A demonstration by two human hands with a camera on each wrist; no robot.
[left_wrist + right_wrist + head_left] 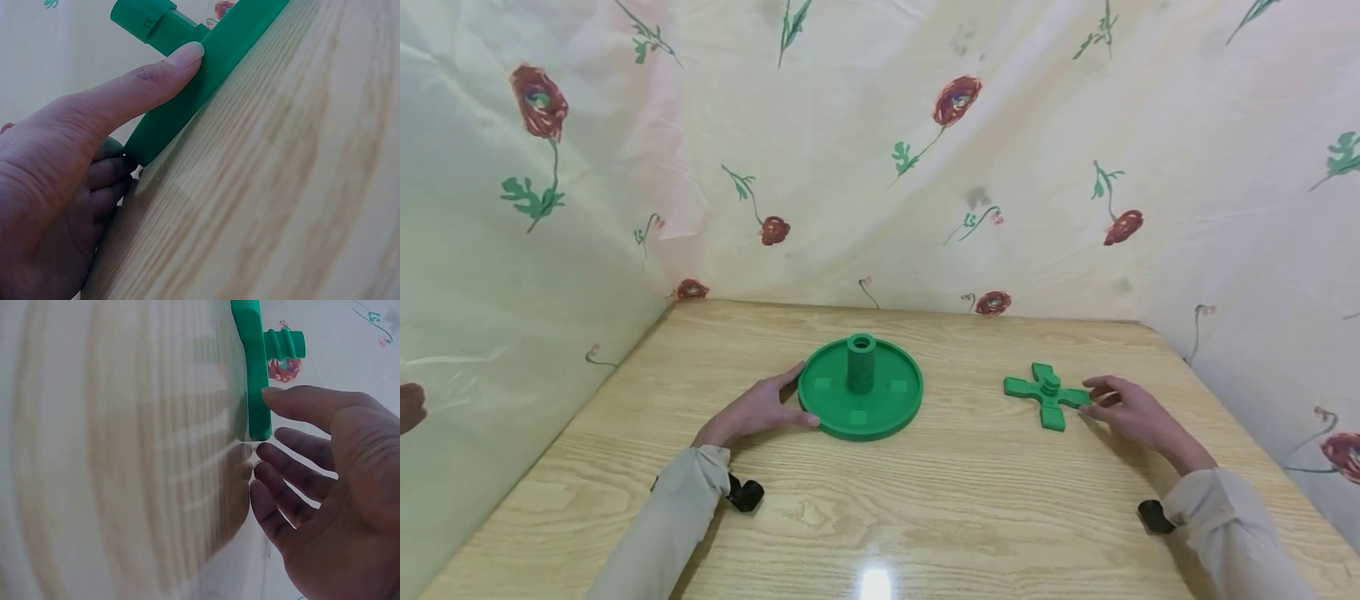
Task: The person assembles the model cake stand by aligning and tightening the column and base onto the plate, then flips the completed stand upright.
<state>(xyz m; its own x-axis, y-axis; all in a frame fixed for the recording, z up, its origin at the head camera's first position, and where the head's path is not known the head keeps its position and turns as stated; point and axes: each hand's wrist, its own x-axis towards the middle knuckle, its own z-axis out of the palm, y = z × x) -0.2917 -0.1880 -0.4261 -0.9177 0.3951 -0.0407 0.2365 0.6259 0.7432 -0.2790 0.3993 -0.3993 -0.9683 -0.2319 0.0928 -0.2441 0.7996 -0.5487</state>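
Observation:
A green round tray-like base (835,406) with a raised rim lies on the table left of centre. From its middle rises a hollow upright post (861,367), on which the left wrist view shows the marking "33". My left hand (763,408) holds the rim at its left side, thumb along the front edge and fingers curled round behind. To the right lies a green cross-shaped piece (1051,415) with a short threaded stud (286,345) at its centre. My right hand (1126,408) is at its right arm, the thumb touching the arm's end and the other fingers loosely bent.
The wooden table (880,492) carries both green parts, with a gap between them. Flower-patterned sheeting (850,150) hangs behind the table and along its sides. A black wrist device (746,495) sits at the left cuff, and another black device (1155,517) at the right.

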